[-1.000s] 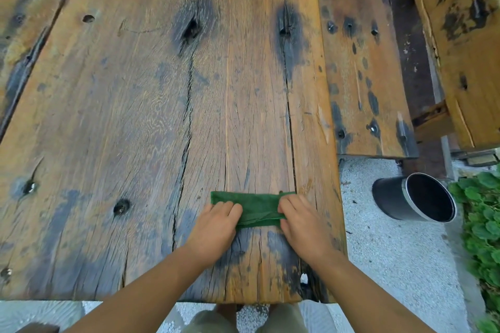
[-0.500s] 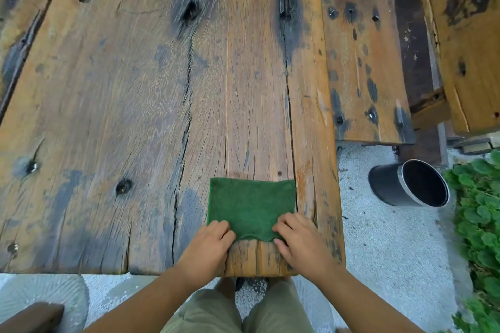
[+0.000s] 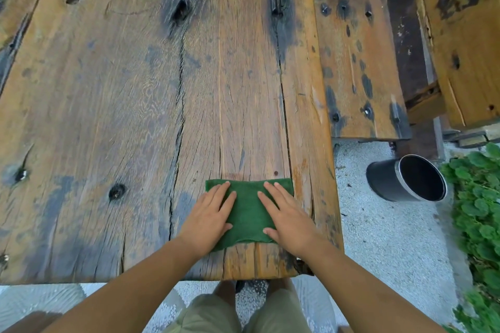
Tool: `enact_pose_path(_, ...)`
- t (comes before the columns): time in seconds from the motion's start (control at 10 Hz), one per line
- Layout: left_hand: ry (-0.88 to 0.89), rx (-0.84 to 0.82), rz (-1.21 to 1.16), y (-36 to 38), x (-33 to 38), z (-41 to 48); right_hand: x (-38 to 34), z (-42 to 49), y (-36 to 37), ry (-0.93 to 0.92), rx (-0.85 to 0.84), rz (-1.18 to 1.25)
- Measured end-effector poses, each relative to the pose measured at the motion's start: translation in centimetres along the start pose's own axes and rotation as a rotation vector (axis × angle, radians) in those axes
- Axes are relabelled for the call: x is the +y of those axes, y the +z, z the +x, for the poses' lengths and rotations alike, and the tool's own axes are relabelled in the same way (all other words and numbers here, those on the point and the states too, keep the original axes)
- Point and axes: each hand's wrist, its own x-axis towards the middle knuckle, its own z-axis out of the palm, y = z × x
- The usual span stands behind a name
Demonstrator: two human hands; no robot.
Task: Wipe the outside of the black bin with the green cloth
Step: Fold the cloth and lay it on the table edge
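While one black bin (image 3: 389, 181) sits aside, left hand (image 3: 209, 220) and right hand (image 3: 288, 220) press flat on one green cloth (image 3: 247, 211).

One head-worn, wide-angle camera looks forward and steeply down from just behind the near edge of the wooden worktop (image 3: 121, 116). It sits close: the worktop fills most of the frame and its far end runs out of the top. The green cloth (image 3: 249, 208), near the worktop's near edge, falls just below the frame's middle. Right of the worktop and lower down, on the gravel ground (image 3: 378, 238), the black bin (image 3: 387, 178) shows its open mouth to the lens.
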Motion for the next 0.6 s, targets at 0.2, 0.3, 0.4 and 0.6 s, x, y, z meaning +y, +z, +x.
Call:
enact_pose_path(0.2, -0.045, -0.068, 0.028, 0.7, 1.8, 0.5, 2.6, -1.1, -0.4, 0.027, -0.036, -0.013)
enact_pose_path(0.3, -0.048, -0.094, 0.064, 1.0, 1.5, 0.5, 2.3, -2.0, -0.1, 0.083, -0.046, 0.006)
enact_pose_path(0.4, -0.049, -0.135, 0.073, 1.0, 1.3, 0.9, 1.4, -1.8, -0.4, 0.134, -0.066, -0.003)
enact_pose_path(0.6, -0.031, -0.167, 0.029, -4.2, 1.3, 2.7, 0.1, -0.1, -4.9, 0.177, -0.116, 0.021)
